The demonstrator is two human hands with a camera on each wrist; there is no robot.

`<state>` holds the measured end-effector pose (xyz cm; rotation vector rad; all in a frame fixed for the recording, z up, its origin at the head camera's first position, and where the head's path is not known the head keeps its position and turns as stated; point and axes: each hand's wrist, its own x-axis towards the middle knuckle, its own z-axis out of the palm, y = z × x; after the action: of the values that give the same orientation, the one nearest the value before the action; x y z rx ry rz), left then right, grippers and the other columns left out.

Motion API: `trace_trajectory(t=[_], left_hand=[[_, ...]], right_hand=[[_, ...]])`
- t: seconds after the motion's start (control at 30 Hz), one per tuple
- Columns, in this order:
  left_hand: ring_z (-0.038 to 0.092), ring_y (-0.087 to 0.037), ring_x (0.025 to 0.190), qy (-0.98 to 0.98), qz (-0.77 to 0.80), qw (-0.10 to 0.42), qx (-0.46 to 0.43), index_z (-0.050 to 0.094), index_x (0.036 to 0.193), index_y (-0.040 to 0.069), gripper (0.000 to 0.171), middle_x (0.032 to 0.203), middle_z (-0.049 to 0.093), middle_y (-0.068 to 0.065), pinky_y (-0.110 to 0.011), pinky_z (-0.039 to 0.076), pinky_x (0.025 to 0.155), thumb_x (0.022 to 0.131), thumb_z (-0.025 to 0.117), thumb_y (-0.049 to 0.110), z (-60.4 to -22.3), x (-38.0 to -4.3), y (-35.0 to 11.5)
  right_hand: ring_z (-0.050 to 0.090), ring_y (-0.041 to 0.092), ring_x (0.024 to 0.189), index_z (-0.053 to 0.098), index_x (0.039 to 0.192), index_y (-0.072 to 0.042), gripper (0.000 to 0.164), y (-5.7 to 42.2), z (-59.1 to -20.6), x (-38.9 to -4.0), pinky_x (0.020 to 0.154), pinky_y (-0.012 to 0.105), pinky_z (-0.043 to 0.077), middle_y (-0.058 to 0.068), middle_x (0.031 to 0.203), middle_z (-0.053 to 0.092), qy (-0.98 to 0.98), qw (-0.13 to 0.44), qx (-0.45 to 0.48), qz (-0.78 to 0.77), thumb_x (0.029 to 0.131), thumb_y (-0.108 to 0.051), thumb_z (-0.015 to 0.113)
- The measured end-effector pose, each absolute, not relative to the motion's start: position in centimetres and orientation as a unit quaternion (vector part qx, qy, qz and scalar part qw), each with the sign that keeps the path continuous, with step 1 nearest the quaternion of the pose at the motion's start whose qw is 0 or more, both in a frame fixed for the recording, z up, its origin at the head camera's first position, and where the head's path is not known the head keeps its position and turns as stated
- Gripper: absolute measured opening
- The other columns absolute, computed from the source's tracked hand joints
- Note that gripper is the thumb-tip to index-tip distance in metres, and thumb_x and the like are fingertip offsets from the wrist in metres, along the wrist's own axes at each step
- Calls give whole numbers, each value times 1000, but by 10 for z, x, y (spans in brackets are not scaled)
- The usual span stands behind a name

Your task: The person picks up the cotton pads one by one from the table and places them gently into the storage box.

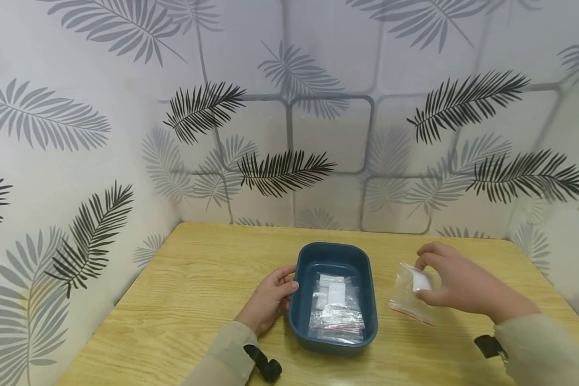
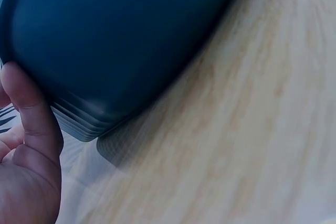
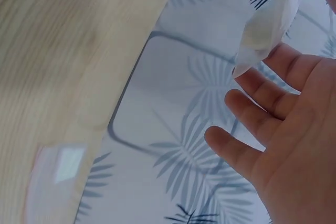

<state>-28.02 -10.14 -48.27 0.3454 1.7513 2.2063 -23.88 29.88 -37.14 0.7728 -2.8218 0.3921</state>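
Note:
A dark blue rectangular container (image 1: 372,300) stands on the table, holding several clear zip bags (image 1: 336,295) with white flat pieces inside. My left hand (image 1: 270,295) holds the container's left side, its thumb at the rim. The left wrist view shows the thumb (image 2: 32,114) against the container's outer wall (image 2: 121,35). To the right of the container, my right hand (image 1: 455,281) pinches one clear zip bag (image 1: 405,300) between thumb and fingers. That bag has a white piece inside and a red strip along its lower edge. In the right wrist view the pinched bag (image 3: 268,27) is partly cut off.
The wooden table (image 1: 212,268) meets a leaf-patterned wall (image 1: 328,134) at the back. In the right wrist view, a bag-like shape with a white rectangle (image 3: 69,163) appears on the tabletop; I cannot tell whether it is a reflection.

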Motion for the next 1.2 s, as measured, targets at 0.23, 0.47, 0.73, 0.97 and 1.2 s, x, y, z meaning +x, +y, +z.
trace_trajectory(t=[0.23, 0.47, 0.73, 0.97, 1.2], left_hand=[[55, -13, 71, 609, 769, 153, 123, 44, 151, 2, 51, 107, 55, -12, -22, 47, 57, 102, 57, 4, -482, -280, -102], [55, -13, 71, 607, 769, 153, 126, 44, 150, 1, 51, 105, 55, -10, -22, 47, 57, 102, 57, 4, -481, -280, -101], [55, -13, 72, 612, 767, 151, 122, 45, 150, 3, 49, 104, 55, -8, -22, 47, 58, 102, 56, 3, -480, -278, -101], [55, -13, 72, 610, 769, 150, 118, 46, 149, 3, 49, 105, 55, -9, -22, 47, 57, 102, 57, 4, -483, -280, -102], [55, -13, 72, 608, 771, 149, 122, 46, 149, 3, 49, 106, 55, -10, -22, 47, 57, 101, 58, 4, -482, -280, -101]], right_hand=[[57, 32, 114, 65, 98, -19, 33, 269, -364, -246, 93, 49, 49, 11, 127, 57, -943, 104, 282, 142, 77, -35, 85], [54, 34, 119, 65, 99, -19, 33, 244, -363, -254, 95, 50, 49, 13, 131, 55, -943, 90, 288, 139, 77, -37, 83], [55, 31, 119, 67, 102, -16, 35, 218, -368, -267, 98, 48, 48, 11, 132, 55, -944, 69, 293, 136, 77, -37, 80], [56, 28, 114, 69, 104, -14, 39, 196, -374, -275, 96, 45, 49, 10, 130, 55, -943, 56, 305, 124, 77, -40, 80], [54, 33, 121, 69, 110, -13, 48, 183, -374, -278, 100, 50, 47, 13, 137, 53, -947, 45, 294, 119, 77, -45, 81]])
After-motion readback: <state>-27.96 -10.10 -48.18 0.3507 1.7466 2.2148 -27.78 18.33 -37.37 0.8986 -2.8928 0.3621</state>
